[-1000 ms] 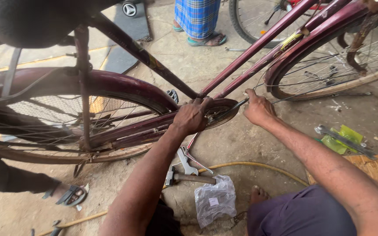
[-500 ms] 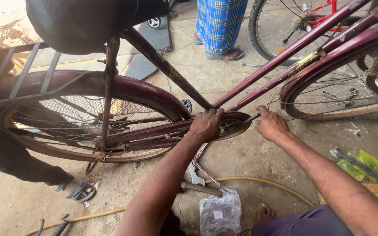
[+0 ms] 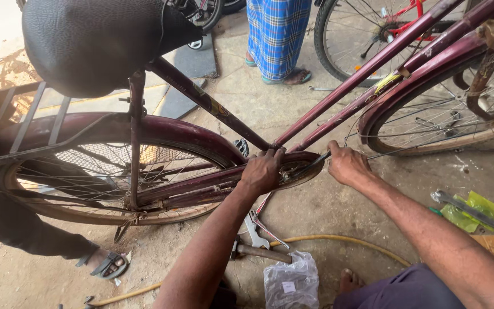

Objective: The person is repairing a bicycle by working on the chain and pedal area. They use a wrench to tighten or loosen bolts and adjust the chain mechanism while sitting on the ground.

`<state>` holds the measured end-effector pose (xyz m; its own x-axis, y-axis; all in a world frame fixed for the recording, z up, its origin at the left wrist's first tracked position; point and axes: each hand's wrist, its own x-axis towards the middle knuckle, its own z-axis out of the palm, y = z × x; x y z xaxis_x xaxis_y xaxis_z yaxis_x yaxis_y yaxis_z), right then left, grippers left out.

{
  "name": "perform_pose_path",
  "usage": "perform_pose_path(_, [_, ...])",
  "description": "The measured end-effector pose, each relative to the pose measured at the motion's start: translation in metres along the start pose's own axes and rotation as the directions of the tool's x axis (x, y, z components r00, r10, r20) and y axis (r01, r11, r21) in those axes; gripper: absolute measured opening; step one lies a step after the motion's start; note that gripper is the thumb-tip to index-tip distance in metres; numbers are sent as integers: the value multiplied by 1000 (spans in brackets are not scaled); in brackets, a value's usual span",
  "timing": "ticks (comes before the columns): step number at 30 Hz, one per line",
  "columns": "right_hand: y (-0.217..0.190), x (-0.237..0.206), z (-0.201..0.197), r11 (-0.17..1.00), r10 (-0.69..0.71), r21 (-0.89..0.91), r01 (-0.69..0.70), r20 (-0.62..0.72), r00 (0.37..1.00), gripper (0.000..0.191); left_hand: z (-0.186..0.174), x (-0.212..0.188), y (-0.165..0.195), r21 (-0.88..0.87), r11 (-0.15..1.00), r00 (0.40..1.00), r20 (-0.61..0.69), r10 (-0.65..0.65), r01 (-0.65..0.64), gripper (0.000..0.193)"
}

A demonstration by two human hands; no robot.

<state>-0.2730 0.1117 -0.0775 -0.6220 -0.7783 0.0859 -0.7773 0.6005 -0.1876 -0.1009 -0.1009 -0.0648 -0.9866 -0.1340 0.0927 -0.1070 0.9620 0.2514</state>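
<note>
The person is reaching both bare arms forward and down to the middle of a dark maroon steel-framed bicycle [image 3: 338, 114]. The left hand [image 3: 263, 170] is lying palm-down on the maroon metal chain cover [image 3: 212, 186], at its rounded front end by the crank; its fingers are curled together over the top edge of the cover and are pressing on it. The left forearm is coming up from the bottom of the view, almost straight. The right hand [image 3: 347, 165] is sitting just beside the front of the cover, with the wrist bent a little, and its fingers are closing around a thin dark metal tool [image 3: 311, 164] (whether it is a screwdriver or a spanner cannot be told) which is pointing into the cover. The right forearm is stretching in from the lower right corner.

On the concrete ground under the hands, a hammer with a wooden handle [image 3: 258, 250] and a yellow hose [image 3: 338, 243] are lying. A crumpled clear plastic bag [image 3: 291, 280] is resting near the person's bare foot [image 3: 349, 280]. Another person in a blue checked cloth [image 3: 277, 34] is standing behind the bicycle.
</note>
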Motion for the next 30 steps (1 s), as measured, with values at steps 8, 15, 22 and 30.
perform_pose_path(8, [-2,3,-1,997,78,21,-80,84,993,45,6,10,-3,4,1000,1000,17,-2,2,56])
perform_pose_path(15, [-2,0,-2,999,44,-32,-44,16,999,45,10,15,0,12,1000,999,43,-28,28,34])
perform_pose_path(22, [-7,-1,-8,982,162,62,-177,198,967,41,13,21,6,35,992,984,131,-122,119,36])
perform_pose_path(30, [-5,-4,-12,991,114,64,-119,80,990,31,18,30,11,123,985,988,77,-133,123,28])
